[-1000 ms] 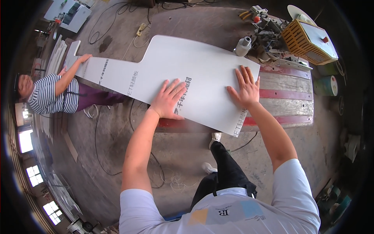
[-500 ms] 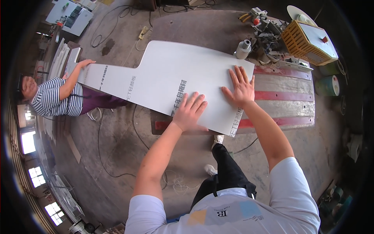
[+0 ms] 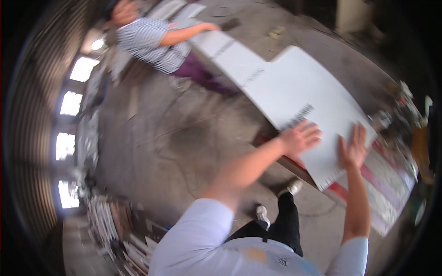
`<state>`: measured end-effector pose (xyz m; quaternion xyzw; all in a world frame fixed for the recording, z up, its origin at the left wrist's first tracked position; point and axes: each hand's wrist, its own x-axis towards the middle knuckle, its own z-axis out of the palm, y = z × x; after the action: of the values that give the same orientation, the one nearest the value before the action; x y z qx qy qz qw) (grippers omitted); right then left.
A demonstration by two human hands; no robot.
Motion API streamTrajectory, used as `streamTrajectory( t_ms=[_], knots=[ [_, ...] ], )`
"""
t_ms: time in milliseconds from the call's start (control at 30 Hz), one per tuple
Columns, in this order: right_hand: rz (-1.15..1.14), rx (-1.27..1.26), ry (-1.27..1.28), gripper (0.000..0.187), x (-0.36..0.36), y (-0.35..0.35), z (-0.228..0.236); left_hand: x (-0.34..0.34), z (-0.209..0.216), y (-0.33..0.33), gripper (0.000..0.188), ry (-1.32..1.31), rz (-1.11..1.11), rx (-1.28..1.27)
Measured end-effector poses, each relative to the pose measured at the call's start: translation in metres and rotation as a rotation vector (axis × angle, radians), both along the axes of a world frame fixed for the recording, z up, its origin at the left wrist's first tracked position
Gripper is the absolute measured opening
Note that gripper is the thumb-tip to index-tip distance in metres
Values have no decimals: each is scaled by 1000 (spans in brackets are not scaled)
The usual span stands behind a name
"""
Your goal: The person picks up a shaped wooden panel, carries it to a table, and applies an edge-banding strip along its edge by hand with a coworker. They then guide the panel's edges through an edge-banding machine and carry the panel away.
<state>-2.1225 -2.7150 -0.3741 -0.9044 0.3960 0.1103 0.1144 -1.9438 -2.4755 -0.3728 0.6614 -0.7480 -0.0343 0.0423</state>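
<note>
A large white panel (image 3: 301,85) with a stepped cut-out edge and dark print lies on the work table (image 3: 396,184). My left hand (image 3: 299,138) rests on it near its front edge, fingers spread. Close to the panel's right end, my right hand (image 3: 353,146) lies flat on the same white face, thumb apart from the fingers. Both hands look slightly smeared by motion. At the panel's narrow far-left end, a co-worker's hand (image 3: 209,27) touches its edge.
The co-worker (image 3: 147,43) in a striped top stands at the far left. Machine parts (image 3: 405,99) and a white bottle (image 3: 381,119) stand at the table's right. Boards (image 3: 108,221) lean at the lower left. Windows (image 3: 71,103) line the left wall.
My view has swung to the left, so the panel, table and co-worker appear turned and shifted rightward. Both my hands stay laid on the panel.
</note>
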Motion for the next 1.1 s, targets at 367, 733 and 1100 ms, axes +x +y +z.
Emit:
streamTrajectory(
  t_ms=[367,733,1100],
  knots=[
    [133,-195,-137,83,6,-6,-17,2,21,9,119,-38,69,27],
    [117,-130,-110,84,28,-2,-5,19,18,12,120,-41,94,54],
    [159,-108,-80,83,93,-40,-16,41,18,-2,112,-80,296,7]
  ],
)
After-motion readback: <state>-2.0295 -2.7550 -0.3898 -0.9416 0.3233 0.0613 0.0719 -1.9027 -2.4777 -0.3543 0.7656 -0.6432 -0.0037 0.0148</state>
